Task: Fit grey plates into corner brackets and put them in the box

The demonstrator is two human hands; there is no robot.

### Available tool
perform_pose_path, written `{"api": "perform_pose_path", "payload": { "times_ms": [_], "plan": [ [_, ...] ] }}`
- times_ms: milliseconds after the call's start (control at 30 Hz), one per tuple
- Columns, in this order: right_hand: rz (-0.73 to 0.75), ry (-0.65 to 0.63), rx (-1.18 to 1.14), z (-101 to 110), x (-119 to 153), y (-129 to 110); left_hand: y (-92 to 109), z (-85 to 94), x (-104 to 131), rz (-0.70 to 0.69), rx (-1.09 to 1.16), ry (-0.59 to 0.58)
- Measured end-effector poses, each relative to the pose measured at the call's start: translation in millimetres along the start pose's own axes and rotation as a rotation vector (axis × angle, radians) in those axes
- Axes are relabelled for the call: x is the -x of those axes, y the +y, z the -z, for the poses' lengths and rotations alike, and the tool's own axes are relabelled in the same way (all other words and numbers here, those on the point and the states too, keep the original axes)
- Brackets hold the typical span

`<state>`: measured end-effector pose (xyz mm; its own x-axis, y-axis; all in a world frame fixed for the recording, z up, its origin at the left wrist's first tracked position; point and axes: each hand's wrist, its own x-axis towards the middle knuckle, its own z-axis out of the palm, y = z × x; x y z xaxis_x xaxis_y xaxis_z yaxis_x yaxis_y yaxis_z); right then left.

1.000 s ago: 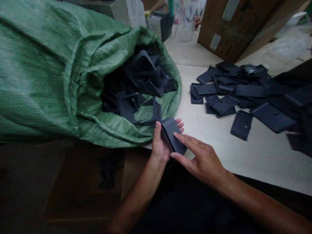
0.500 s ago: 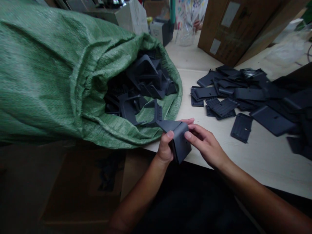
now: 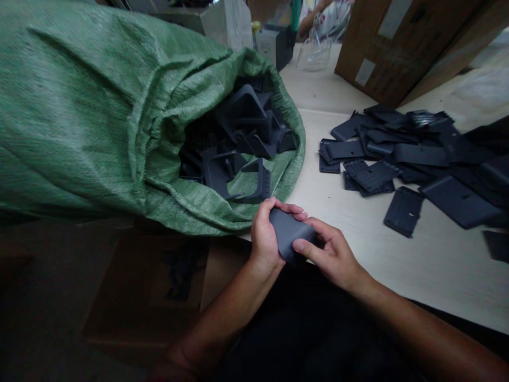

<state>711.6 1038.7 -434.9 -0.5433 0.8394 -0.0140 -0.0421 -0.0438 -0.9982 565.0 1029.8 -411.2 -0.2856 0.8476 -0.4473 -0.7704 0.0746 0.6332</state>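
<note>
A dark grey plastic part point(image 3: 289, 233) with a smooth bent face is held between both my hands, just in front of the table edge. My left hand point(image 3: 265, 233) wraps around its left side and far edge. On the right side my right hand point(image 3: 332, 252) grips it, the thumb lying on the smooth face; the other fingers are partly hidden behind it. Beyond my hands lies the mouth of a green woven sack point(image 3: 238, 220), with several dark bracket-shaped plastic parts point(image 3: 248, 114) inside.
Flat dark plastic plates point(image 3: 421, 154) lie in a loose pile on the pale table point(image 3: 358, 265) to the right. A cardboard box point(image 3: 382, 53) stands behind them. Below the sack, another cardboard box point(image 3: 135, 297) holds dark parts. A person's arm point(image 3: 316, 16) shows at the back.
The plastic part has been turned, so its pointed side piece no longer shows. My left hand has shifted its hold around the far edge. The view has moved slightly.
</note>
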Motion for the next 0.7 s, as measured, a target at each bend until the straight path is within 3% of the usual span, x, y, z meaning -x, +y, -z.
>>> {"api": "perform_pose_path", "payload": {
  "times_ms": [133, 233, 367, 467, 567, 700],
  "plan": [
    [0.061, 0.042, 0.077, -9, 0, -3, -3, -1.7, 2, -0.057, -0.059, 0.025],
    [0.058, -0.005, 0.081, -4, -5, -10, 2, 6.2, -6, -0.131, -0.203, -0.035],
    [-0.035, -0.110, 0.146, 12, -8, -18, 21, 25.8, -17, -0.433, -0.845, -0.247],
    [-0.083, -0.184, 0.196, 21, -9, -22, 34, 33.1, -16, -0.576, -1.283, -0.491],
    [-0.037, -0.235, 0.257, 24, -11, -28, 39, 30.8, -11, -0.585, -1.338, -0.716],
    [0.134, -0.151, 0.480, 31, -14, -37, 37, 31.7, -11, -0.499, -1.158, -0.759]
  ]
}}
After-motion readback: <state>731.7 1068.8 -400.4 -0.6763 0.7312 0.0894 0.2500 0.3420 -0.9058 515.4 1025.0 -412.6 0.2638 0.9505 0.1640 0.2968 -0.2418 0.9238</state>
